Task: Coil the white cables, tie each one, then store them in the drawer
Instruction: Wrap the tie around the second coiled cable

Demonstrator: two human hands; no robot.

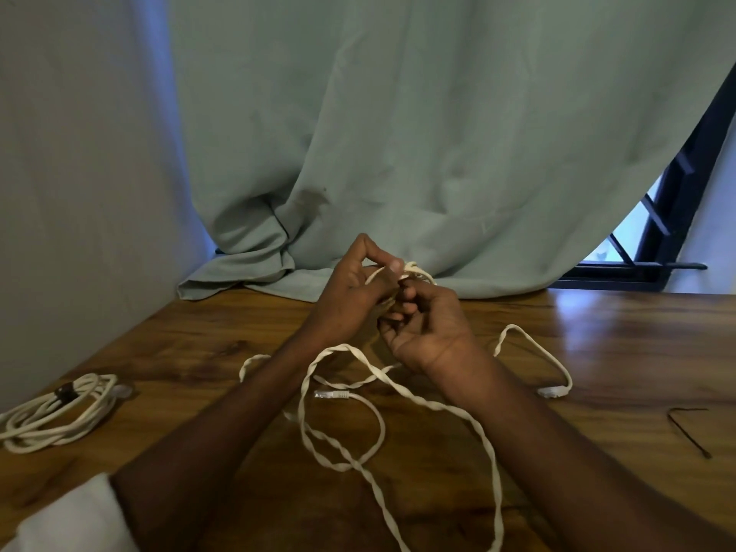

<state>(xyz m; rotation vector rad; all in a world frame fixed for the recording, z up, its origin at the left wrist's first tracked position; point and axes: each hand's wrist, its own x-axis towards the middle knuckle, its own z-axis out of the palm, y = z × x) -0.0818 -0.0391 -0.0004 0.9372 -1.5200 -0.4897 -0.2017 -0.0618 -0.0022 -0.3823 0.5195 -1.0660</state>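
A long white flat cable lies in loose twisted loops on the wooden table, with one plug in the middle and another plug at the right. Both my hands are raised over the table's far part. My left hand pinches a few small turns of this cable between thumb and fingers. My right hand curls its fingers around the same bundle from below. A second white cable, coiled and bound with a dark tie, rests at the left edge.
A thin dark tie wire lies on the table at the right. A pale green curtain hangs behind and spills onto the table's back edge. A window frame shows at the right. The wall stands close on the left.
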